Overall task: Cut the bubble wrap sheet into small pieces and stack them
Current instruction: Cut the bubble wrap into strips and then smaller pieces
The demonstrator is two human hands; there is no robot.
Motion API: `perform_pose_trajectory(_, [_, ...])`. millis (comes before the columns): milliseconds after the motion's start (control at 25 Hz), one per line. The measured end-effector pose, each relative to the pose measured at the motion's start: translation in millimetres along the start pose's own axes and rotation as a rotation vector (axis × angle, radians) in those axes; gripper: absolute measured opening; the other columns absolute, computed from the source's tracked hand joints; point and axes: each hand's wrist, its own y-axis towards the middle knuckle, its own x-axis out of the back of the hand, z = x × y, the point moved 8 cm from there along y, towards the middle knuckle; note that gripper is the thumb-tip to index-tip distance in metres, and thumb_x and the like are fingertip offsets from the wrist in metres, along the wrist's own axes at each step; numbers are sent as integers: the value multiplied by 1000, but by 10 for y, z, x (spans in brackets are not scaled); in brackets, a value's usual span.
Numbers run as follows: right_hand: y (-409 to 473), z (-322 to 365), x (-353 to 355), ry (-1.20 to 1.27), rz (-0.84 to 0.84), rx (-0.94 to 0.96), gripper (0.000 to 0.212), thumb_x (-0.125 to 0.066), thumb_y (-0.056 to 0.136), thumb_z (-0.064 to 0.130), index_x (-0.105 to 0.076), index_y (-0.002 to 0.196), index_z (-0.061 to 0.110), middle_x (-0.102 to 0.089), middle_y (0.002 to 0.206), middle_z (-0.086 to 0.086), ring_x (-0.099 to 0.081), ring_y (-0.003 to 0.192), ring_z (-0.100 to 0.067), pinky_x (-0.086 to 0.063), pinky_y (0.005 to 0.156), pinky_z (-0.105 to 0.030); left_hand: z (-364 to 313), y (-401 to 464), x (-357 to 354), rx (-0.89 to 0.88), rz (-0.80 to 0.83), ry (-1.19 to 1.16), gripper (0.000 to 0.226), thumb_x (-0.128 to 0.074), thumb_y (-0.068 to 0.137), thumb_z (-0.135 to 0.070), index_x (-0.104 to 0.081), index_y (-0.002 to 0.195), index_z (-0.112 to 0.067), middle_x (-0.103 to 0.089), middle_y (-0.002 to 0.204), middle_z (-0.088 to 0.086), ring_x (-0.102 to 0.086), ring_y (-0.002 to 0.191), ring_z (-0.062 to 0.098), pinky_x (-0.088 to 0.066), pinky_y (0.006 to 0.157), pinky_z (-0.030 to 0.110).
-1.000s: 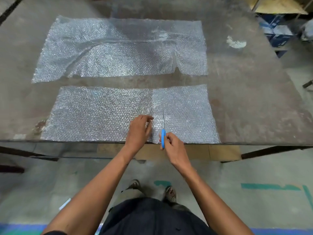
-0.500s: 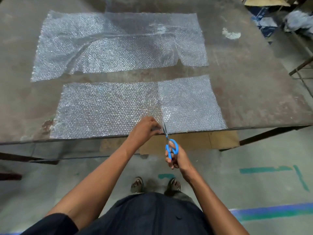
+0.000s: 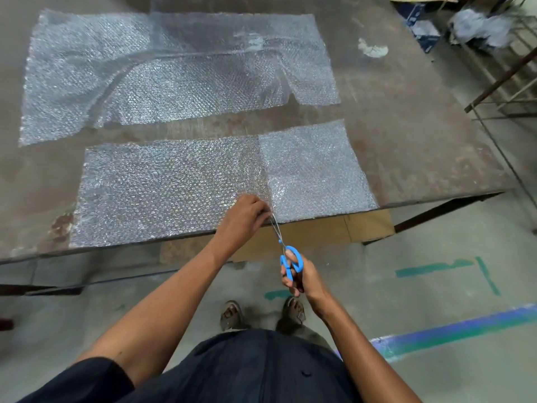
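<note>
Worn grey metal table (image 3: 406, 126) in a workshop, concrete floor below with painted lines. Two bubble wrap sheets lying flat: far sheet (image 3: 174, 71) across the back, near strip (image 3: 174, 187) along the near edge, with a lighter section at its right end. Compared with a second ago, blue-handled scissors (image 3: 286, 251) now turned from upright above the strip to pointing away from the body, blades arriving at the strip's near edge beside the seam; cutting apparently about to start, no small pieces stacked yet. Left hand (image 3: 247, 216) at the near edge, fingers curled, pinching the strip just left of the blades. Right hand (image 3: 302, 279) off the table, fingers wrapped through the handle loops; blades nearly closed.
</note>
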Motion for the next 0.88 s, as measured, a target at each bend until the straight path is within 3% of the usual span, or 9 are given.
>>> perform_pose_trajectory(280, [147,208,-92,-52,4,46,55,-52,94,65,-65,83,12,-56,61,-3,-40,44,-15,-37,41,-22,27,-58,4,-26,-80,-54,16,-69,102,-29,-71,104,-14,-60,99,-3,-50,95,14,-42,83,27])
perform_pose_trajectory(400, [213,230,-90,-86,-15,77,48,-52,107,53,-65,89,11,-54,61,0,-40,45,-13,-36,42,-22,24,-58,-3,-34,-96,-53,14,-69,101,-27,-71,104,-14,-60,98,-3,-50,94,14,-42,82,26])
perform_pose_trajectory(560, [258,200,-100,-130,-6,95,40,-52,111,44,-62,93,9,-53,62,2,-37,45,-11,-34,42,-22,32,-76,-10,-33,-119,-43,13,-71,101,-25,-70,102,-12,-60,95,0,-51,92,17,-41,81,27])
perform_pose_trajectory(880, [304,271,-36,-229,-20,129,46,-57,104,55,-67,86,15,-61,64,-2,-47,49,-19,-42,50,-31,101,-67,-11,44,-105,-122,10,-66,103,-26,-62,102,-16,-56,96,-8,-45,90,9,-37,81,18])
